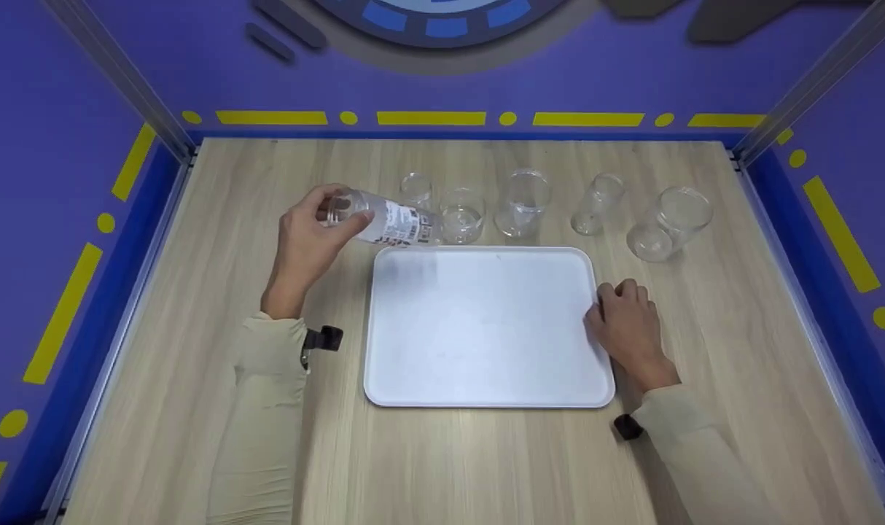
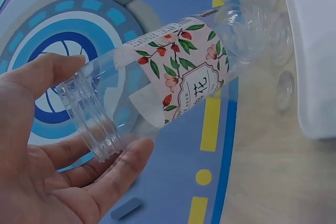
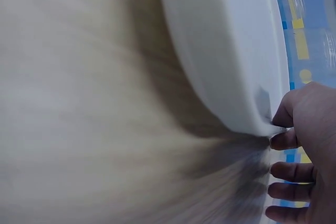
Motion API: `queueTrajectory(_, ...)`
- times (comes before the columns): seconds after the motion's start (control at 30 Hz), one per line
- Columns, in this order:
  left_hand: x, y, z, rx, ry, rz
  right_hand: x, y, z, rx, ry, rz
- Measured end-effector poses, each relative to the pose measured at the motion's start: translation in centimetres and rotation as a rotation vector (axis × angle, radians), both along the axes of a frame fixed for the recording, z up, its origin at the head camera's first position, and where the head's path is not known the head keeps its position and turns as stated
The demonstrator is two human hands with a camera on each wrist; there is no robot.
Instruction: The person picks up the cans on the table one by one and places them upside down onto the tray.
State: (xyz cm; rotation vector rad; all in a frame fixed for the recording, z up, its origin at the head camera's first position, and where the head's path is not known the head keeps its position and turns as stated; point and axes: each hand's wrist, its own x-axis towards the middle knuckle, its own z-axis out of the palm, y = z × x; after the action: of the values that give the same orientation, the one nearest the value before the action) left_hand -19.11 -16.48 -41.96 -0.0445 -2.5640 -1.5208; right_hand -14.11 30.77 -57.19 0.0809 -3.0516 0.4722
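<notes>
My left hand [image 1: 305,237] grips a clear jar [image 2: 181,72] by its ridged, threaded end, thumb on one side and fingers on the other. The jar lies nearly sideways, its far end pointing right over the tray's back left corner. A label with red flowers and green leaves wraps it in the left wrist view; a white printed side faces up in the head view. At the right edge of the white tray [image 1: 486,328], my right hand [image 1: 627,324] pinches the rim [image 3: 278,128] between thumb and index finger, the other fingers below it.
Behind the tray stands a row of clear vessels: a small one [image 1: 415,188] partly behind the jar, a short one [image 1: 462,219], a wider one [image 1: 523,204], a narrow one [image 1: 598,205] and a large one [image 1: 668,224]. Blue panels [image 1: 442,87] enclose the wooden table [image 1: 457,467].
</notes>
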Motion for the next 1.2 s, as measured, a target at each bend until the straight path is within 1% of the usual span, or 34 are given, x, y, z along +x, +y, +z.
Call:
queueTrajectory(0.13,0.5,0.7,-0.6,0.072,-0.002,-0.002,0.0,0.0,0.0,-0.008,0.004,-0.011)
queueTrajectory(0.33,0.8,1.8,-1.4,0.179,0.015,-0.018,-0.1,-0.1,0.2,-0.029,0.012,-0.021)
queueTrajectory(0.57,1.1,3.1,-1.9,0.327,0.007,-0.042,-0.1,-0.3,0.0,-0.057,0.008,-0.04)
queueTrajectory(0.87,1.6,4.3,-3.1,0.448,0.011,-0.069,0.3,-0.4,0.2,-0.105,0.001,-0.07)
queueTrajectory(1.1,2.1,5.2,-3.7,0.591,-0.02,-0.095,0.6,-0.5,0.4,-0.167,0.015,-0.082)
queueTrajectory(1.2,2.3,5.4,-3.8,0.623,-0.03,-0.099,0.6,-0.5,0.4,-0.185,0.002,-0.101)
